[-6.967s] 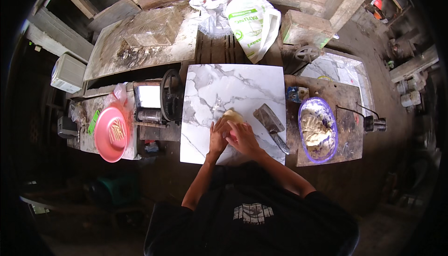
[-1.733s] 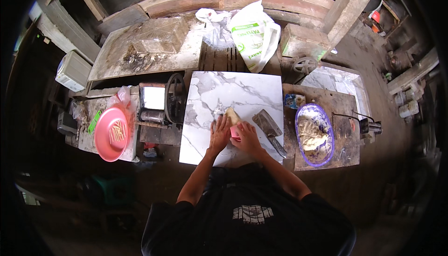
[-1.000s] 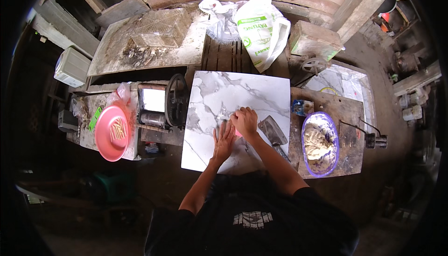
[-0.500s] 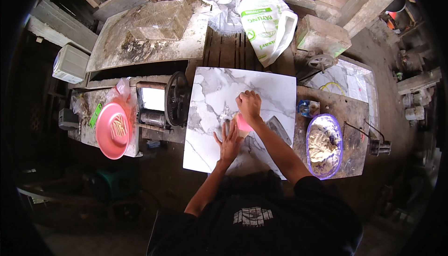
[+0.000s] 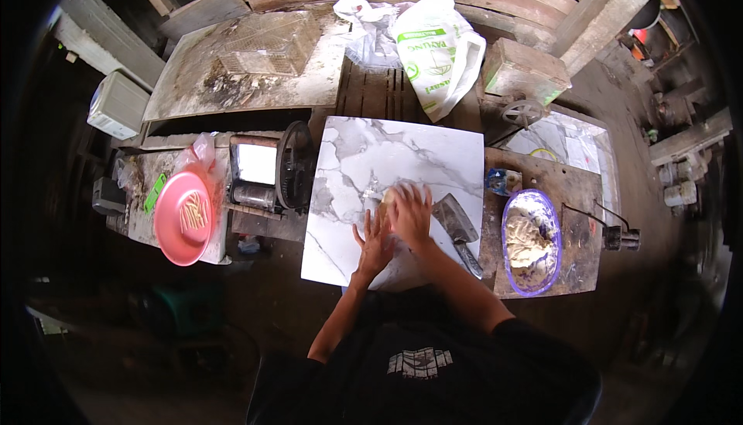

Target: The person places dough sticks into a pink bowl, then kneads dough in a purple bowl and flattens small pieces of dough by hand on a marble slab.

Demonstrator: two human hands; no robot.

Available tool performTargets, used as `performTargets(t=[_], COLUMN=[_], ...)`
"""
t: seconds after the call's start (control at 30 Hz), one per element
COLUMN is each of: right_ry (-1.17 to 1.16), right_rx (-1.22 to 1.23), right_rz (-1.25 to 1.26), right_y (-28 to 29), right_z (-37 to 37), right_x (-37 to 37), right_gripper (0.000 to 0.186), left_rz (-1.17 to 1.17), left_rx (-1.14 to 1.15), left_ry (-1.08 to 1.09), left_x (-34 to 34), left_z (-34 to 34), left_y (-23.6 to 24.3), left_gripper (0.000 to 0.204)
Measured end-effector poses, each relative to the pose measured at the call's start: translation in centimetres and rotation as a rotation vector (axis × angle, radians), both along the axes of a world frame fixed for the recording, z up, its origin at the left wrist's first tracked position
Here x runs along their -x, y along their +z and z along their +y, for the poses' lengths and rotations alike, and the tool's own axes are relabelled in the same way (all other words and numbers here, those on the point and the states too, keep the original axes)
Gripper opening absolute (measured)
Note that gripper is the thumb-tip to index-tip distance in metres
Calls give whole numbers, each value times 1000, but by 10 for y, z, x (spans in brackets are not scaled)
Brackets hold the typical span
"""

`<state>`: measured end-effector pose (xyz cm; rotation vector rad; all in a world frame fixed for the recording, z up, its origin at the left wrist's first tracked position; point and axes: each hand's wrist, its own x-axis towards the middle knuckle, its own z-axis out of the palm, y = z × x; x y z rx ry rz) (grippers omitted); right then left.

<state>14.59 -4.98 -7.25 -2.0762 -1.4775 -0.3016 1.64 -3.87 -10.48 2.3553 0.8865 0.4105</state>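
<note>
My left hand point(image 5: 376, 244) rests low over the marble-patterned board point(image 5: 348, 154), its fingers stretched and spread. Beside it, my right hand point(image 5: 410, 214) reaches over the middle of the board with fingers extended and slightly blurred. A small pale piece, seemingly dough point(image 5: 386, 197), shows at the right hand's thumb side, mostly covered by both hands. Whatever else lies under the palms is hidden. To the right of my right hand lies a cleaver point(image 5: 455, 221), its dark handle pointing toward me.
At left stands a pink basin point(image 5: 164, 231) with pale dough strips point(image 5: 195, 213), next to a hand-cranked roller machine point(image 5: 292, 166). On the right, a purple-rimmed tub point(image 5: 556, 247) holds a dough mass point(image 5: 529, 243); a blue packet point(image 5: 505, 182) lies behind it. A white-green sack point(image 5: 437, 53) sits beyond the board.
My right hand has gone from a closed fist to stretched fingers and come nearer to me. The pink thing beneath it no longer shows. More of the cleaver is uncovered.
</note>
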Motion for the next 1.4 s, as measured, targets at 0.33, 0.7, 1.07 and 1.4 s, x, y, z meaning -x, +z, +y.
performTargets(t=[0.33,0.7,1.07,1.4], right_ry=[80,27,179,-17], right_rx=[60,64,-20,59], right_rz=[24,46,-47,-32], right_y=[-10,-4,-7,-2], right_z=[25,33,-10,57], right_x=[-29,-10,18,-44], right_gripper=[26,16,24,23], left_rz=[-38,105,103,113], left_rx=[95,-69,-25,-20], left_ry=[58,73,117,65], left_x=[-8,-12,-8,-9], left_z=[15,28,22,26], left_y=[9,4,7,5], left_gripper=[59,42,34,36])
